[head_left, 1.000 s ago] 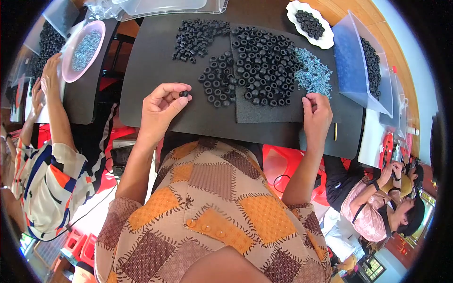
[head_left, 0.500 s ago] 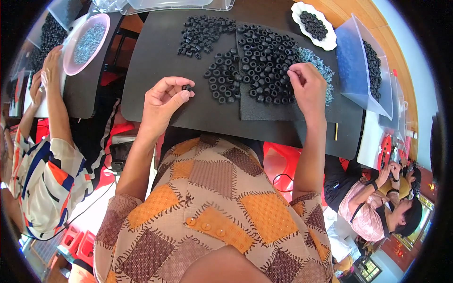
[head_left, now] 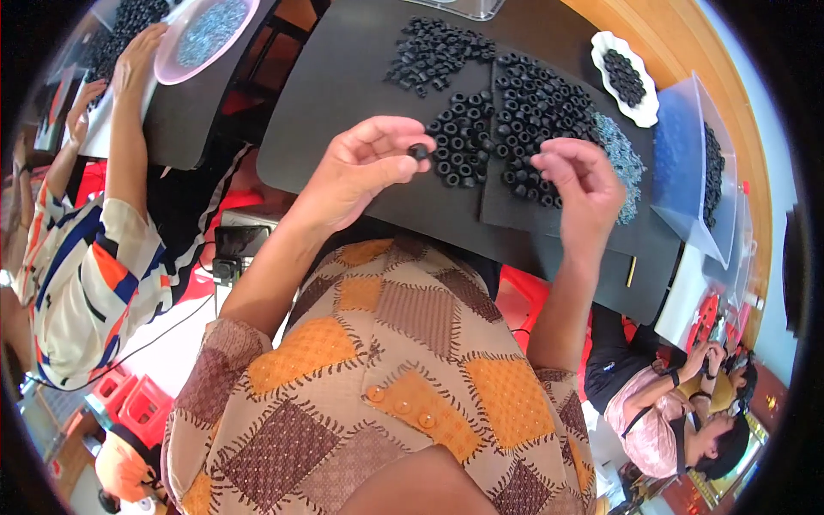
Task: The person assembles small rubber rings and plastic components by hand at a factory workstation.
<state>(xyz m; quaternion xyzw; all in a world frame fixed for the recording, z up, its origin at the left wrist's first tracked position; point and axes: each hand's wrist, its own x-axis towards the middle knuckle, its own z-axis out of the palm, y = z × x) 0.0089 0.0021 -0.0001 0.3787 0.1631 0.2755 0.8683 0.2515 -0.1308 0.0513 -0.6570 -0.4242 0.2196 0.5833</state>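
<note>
My left hand (head_left: 360,172) pinches a small black ring-shaped part (head_left: 418,152) between thumb and fingers, above the table's near side. To its right, my right hand (head_left: 590,184) hovers over the near edge of a pile of black ring-shaped parts (head_left: 541,99), thumb and fingertips together. Whatever those fingertips hold, if anything, is too small to make out. Part of the main pile lies on a dark mat (head_left: 515,208), with a looser group (head_left: 459,142) at its left. Tiny clear-bluish pieces (head_left: 622,159) are heaped along the pile's right side.
Shorter black parts (head_left: 438,51) lie at the far side of the dark table (head_left: 330,94). A white scalloped dish (head_left: 639,107) and a clear bin (head_left: 687,163) hold black parts at the right. Co-workers sit on both sides; a pink bowl (head_left: 163,64) stands left.
The view has turned, so the table appears shifted right. My left hand has come rightward with the black part, closer to my right hand, which has drawn back toward me and left across the pile.
</note>
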